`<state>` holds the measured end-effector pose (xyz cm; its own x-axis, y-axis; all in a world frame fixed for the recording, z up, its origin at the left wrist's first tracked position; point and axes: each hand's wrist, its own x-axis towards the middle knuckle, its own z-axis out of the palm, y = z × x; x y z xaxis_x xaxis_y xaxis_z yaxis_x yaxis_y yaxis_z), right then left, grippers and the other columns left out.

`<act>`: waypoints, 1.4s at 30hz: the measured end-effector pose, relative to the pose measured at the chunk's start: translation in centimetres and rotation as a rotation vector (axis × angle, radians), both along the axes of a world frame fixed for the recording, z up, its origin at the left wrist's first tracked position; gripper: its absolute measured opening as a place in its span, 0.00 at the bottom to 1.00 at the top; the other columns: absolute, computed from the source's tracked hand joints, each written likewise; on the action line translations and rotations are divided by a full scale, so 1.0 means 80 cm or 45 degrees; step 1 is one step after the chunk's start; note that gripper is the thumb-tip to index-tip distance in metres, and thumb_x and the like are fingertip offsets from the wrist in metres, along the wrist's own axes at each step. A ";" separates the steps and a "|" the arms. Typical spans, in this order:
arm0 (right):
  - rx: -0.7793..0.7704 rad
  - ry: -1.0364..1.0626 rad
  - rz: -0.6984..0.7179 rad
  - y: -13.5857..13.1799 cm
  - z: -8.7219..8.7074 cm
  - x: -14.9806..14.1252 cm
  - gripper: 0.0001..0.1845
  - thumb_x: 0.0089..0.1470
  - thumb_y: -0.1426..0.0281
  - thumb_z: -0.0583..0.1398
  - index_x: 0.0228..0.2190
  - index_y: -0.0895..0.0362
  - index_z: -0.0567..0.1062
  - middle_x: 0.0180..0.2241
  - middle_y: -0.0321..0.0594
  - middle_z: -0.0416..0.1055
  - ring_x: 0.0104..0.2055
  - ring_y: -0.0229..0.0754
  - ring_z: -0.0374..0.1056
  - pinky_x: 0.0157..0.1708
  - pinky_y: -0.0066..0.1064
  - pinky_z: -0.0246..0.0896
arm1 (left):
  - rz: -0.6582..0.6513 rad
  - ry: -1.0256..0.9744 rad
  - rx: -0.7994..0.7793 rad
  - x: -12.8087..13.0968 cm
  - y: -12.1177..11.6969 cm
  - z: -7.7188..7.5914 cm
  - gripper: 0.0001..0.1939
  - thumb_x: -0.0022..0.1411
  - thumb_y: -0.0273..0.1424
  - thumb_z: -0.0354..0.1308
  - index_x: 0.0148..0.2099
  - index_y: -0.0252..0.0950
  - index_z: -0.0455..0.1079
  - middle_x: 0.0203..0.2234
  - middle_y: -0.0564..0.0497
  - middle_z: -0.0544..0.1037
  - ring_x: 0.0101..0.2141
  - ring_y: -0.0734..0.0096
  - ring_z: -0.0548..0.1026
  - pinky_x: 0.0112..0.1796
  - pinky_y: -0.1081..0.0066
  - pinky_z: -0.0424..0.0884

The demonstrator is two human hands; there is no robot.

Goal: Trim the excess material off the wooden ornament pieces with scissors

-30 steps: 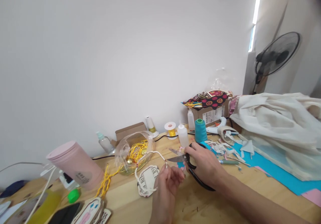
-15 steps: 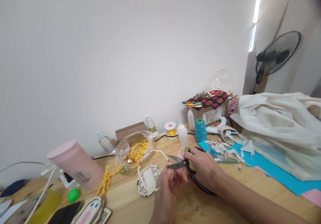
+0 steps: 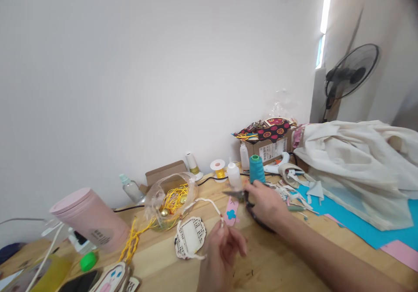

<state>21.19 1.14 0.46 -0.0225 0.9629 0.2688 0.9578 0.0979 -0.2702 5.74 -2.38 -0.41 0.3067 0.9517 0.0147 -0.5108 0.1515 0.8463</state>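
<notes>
Closed thumb and finger of the left hand (image 3: 223,242) together upon the white cord (image 3: 205,199), with the other fingers loosely curled, probably for holding this small part steady and visible. Curled the right hand (image 3: 267,205) around the black handles of the scissors (image 3: 235,194), to the right of this pinch and a little beyond it, with the tip directed leftward and apart from the cord, perhaps for having the metal safely off the fingers. Could not tell, because of the blur, whether parted or met at the blades. Saw the cream plaque (image 3: 192,234) lying on the wooden table (image 3: 156,257), to the left of the pinch, with the cord looping beyond it; seemingly rested there for letting the table carry the weight. Noticed the pink tag (image 3: 231,213) just beyond the pinch, between both hands, perhaps for being near. Found farther beyond, on the left, the clear bag (image 3: 153,205) around yellow strings (image 3: 174,198), likely for having them gathered. Found beyond the right hand the squeeze bottle (image 3: 234,176) and the teal thread cone (image 3: 256,170), both upright, perhaps for easy taking. Saw white scraps (image 3: 287,192) to the right of the scissors grip, probably lying aside for sparing the working room. Saw farthest, to the right, the fan (image 3: 354,74), maybe for moving air.
</notes>
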 end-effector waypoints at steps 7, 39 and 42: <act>0.083 0.068 0.286 -0.011 0.004 -0.015 0.07 0.45 0.69 0.56 0.31 0.52 0.68 0.32 0.36 0.64 0.31 0.38 0.63 0.24 0.26 0.45 | 0.081 0.035 0.041 -0.008 0.010 0.001 0.19 0.60 0.33 0.43 0.20 0.35 0.64 0.16 0.53 0.69 0.25 0.71 0.66 0.35 0.69 0.63; 0.015 0.190 0.389 -0.011 -0.008 -0.013 0.14 0.40 0.74 0.57 0.33 0.51 0.69 0.31 0.35 0.66 0.32 0.38 0.63 0.24 0.25 0.44 | 0.019 0.087 0.084 -0.014 0.012 -0.004 0.16 0.59 0.31 0.44 0.21 0.36 0.64 0.13 0.55 0.69 0.21 0.72 0.64 0.33 0.68 0.61; -0.005 0.126 0.350 -0.005 -0.008 -0.007 0.12 0.41 0.73 0.56 0.32 0.50 0.70 0.31 0.35 0.66 0.31 0.38 0.63 0.24 0.25 0.44 | -0.003 0.107 0.085 -0.012 0.011 -0.008 0.17 0.59 0.31 0.44 0.20 0.36 0.63 0.11 0.56 0.68 0.19 0.73 0.63 0.35 0.67 0.61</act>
<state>20.66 0.77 -0.15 -0.2567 0.9255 0.2786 0.8645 0.3488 -0.3620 4.76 -1.54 -1.01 0.3118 0.9487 0.0522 -0.4373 0.0945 0.8943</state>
